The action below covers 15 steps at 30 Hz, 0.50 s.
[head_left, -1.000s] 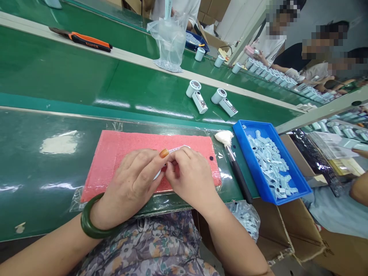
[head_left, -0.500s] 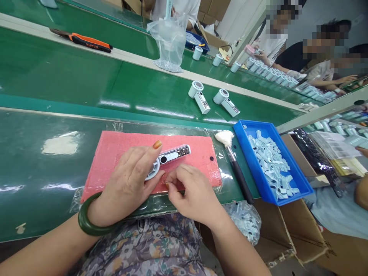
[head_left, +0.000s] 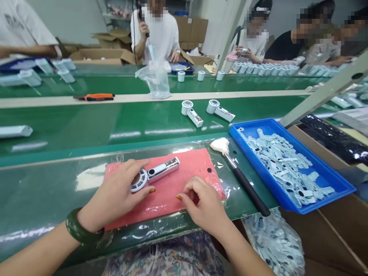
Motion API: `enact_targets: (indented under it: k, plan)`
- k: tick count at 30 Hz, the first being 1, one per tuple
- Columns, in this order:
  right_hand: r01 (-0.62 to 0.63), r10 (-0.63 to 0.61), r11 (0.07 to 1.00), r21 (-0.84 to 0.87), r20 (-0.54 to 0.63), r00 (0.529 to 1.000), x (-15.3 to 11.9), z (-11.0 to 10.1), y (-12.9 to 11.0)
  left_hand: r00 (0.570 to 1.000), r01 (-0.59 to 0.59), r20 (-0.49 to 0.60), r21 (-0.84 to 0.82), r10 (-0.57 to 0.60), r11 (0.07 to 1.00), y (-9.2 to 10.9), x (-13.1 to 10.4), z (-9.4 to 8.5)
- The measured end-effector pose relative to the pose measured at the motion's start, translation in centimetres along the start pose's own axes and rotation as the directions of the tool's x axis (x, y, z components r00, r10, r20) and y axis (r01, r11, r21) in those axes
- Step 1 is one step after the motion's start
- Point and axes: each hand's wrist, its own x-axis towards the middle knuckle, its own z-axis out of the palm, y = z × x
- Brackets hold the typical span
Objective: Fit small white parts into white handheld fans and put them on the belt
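My left hand (head_left: 117, 193) grips the round head of a small pale-blue handheld fan (head_left: 155, 173), which lies across a pink foam pad (head_left: 186, 168) with its handle pointing right. My right hand (head_left: 202, 205) rests on the pad's near right part, fingers curled; nothing shows in it. A green bangle (head_left: 79, 232) circles my left wrist.
A blue tray (head_left: 287, 161) of several pale-blue plastic parts stands to the right. A black-handled brush (head_left: 238, 176) lies between pad and tray. Two fans (head_left: 205, 111) lie on the green belt (head_left: 86, 126). Beyond are a plastic bag (head_left: 155, 80), orange pliers (head_left: 96, 97) and seated co-workers.
My hands separated. The left hand turned the fan and laid it on the pad, the right hand drew back to the right. My head lifted, showing more of the far side.
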Motion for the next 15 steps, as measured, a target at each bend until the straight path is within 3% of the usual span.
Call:
enact_targets:
  k: [4,8,11,15]
  plan:
    - [0.043,-0.043,0.999,-0.005,-0.037,0.998,-0.1,0.4,0.7,0.976,-0.200,0.108,0.083,0.191,0.976,-1.8,4.3,-2.3]
    - [0.103,-0.104,0.995,-0.008,-0.108,0.989,0.2,0.9,1.2,0.890,-0.446,0.080,0.354,0.449,0.822,-5.8,12.2,-3.9]
    - [0.175,-0.179,0.984,-0.042,-0.155,0.972,0.4,1.1,1.5,0.872,-0.453,0.105,0.542,0.478,0.708,-8.7,18.1,-4.1]
    - [0.173,-0.162,0.984,0.043,-0.185,0.969,0.5,1.4,1.6,0.891,-0.393,0.052,0.588,0.452,0.707,-10.6,22.4,-2.7]
